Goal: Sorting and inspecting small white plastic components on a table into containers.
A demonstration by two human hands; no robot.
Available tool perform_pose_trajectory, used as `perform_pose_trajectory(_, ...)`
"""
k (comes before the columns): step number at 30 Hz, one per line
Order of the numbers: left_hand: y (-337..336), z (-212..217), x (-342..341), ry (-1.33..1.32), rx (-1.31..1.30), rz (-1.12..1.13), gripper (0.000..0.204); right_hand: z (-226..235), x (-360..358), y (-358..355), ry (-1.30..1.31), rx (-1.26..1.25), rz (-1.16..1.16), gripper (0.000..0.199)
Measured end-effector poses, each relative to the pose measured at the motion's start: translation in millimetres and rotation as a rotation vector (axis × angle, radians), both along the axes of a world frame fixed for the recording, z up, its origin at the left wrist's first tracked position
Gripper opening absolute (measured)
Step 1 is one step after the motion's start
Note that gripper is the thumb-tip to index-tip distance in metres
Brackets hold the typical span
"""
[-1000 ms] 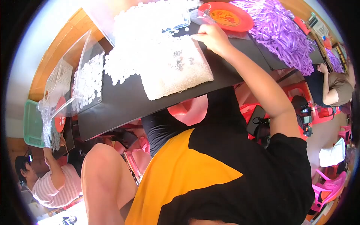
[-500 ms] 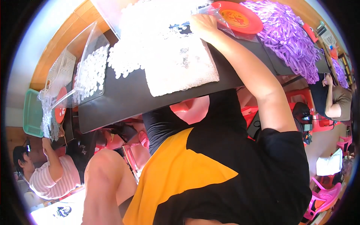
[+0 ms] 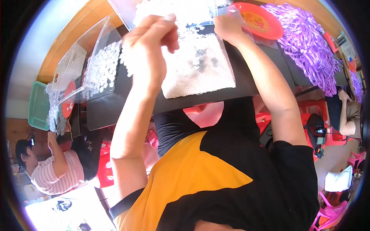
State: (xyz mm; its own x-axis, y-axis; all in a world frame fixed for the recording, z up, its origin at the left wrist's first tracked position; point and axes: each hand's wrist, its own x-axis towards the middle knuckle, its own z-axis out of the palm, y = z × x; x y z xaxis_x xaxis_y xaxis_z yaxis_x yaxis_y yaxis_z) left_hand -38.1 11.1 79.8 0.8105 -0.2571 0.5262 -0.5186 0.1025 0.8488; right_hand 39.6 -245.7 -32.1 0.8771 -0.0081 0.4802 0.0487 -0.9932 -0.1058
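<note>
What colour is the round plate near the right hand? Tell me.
Red plate, head view.

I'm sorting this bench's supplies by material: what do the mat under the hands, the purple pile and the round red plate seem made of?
The mat looks like white terry cloth: a nubbly, matte surface. The purple pile seems to be thin, glossy plastic or ribbon strips; which one is unclear. The round red plate looks like smooth moulded plastic with a slight shine.

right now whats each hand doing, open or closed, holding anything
left hand: raised above the white pieces, fingers curled; whether it holds anything cannot be told
right hand: closed on a clear plastic bag
</note>
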Motion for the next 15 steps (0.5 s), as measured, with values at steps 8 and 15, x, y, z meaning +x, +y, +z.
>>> perform_pose_trajectory(8,-24,-67,44,0.307,0.052,0.040,0.020,24,-8,3,0.144,0.061,-0.045,0.022)
perform_pose_trajectory(15,-16,-59,35,0.233,-0.244,-0.086,0.018,18,-7,-1,0.046,0.238,0.171,0.012)
